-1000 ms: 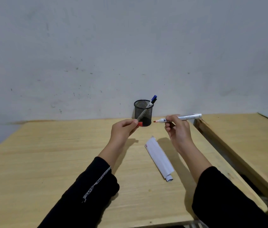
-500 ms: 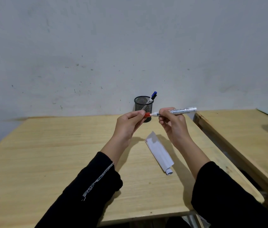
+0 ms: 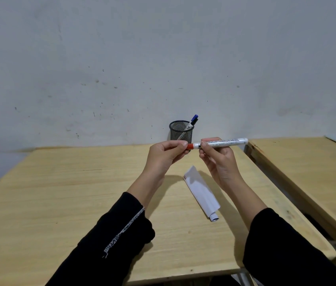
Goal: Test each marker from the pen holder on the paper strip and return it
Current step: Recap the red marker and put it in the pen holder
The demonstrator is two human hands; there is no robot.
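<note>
The desk (image 3: 63, 195) is a light wooden surface extending beneath and in front of both hands, set against a grey wall (image 3: 163, 58). A second wooden desk (image 3: 307, 168) stands to the right of the right hand, apart from the first by a narrow gap.

The paper strip (image 3: 201, 191) lies flat on the desk below and between the hands, its near end curled into a small roll. Red marks show at its far left corner.

The pen holder (image 3: 181, 133), a black mesh cup, stands upright on the desk just beyond the left hand. A blue-capped marker (image 3: 192, 121) leans inside it, cap upward and tilted right.

The left hand (image 3: 166, 155) is raised above the desk with thumb and fingers pressed together on the red cap (image 3: 191, 145). The right hand (image 3: 217, 159) is closed around the barrel of the red marker (image 3: 222, 142), which is held nearly level between the hands, tail end pointing right. The cap sits on the marker's left end.
</note>
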